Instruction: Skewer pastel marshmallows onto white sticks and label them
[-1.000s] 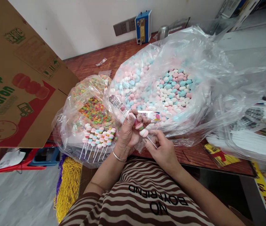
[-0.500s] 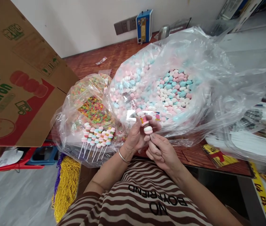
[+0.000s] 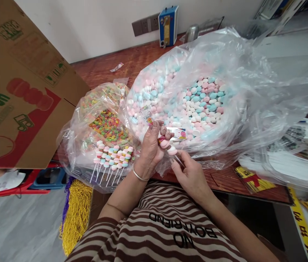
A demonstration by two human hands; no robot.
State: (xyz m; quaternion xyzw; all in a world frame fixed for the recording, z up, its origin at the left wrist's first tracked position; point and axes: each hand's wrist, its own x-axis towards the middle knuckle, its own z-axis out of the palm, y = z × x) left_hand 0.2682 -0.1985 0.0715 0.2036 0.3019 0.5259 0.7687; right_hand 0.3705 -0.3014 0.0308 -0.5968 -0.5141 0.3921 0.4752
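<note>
My left hand (image 3: 151,147) is closed around the upper part of a candy skewer (image 3: 172,150), a stack of pink and white candies. Its top pieces are partly hidden by my fingers. A small printed clear wrapper or label (image 3: 145,112) sticks up beyond my left fingertips; whether it is joined to the skewer I cannot tell. With thumb and fingers, my right hand (image 3: 192,176) pinches the skewer's white stick below the lowest candy. Left of my hands, several finished-looking candy skewers (image 3: 114,158) lie in a row on clear plastic.
A clear bag of pastel candies (image 3: 204,100) spreads behind my hands. Further left lies a bag of small multicoloured ring candies (image 3: 110,127), beside a big cardboard box (image 3: 34,120). A blue device (image 3: 168,27) stands by the wall. Yellow packets (image 3: 254,180) lie at the table's front right.
My left hand has turned and closed more over the upper candies, moving slightly left. My right hand has shifted a little right and down, exposing more of the stick.
</note>
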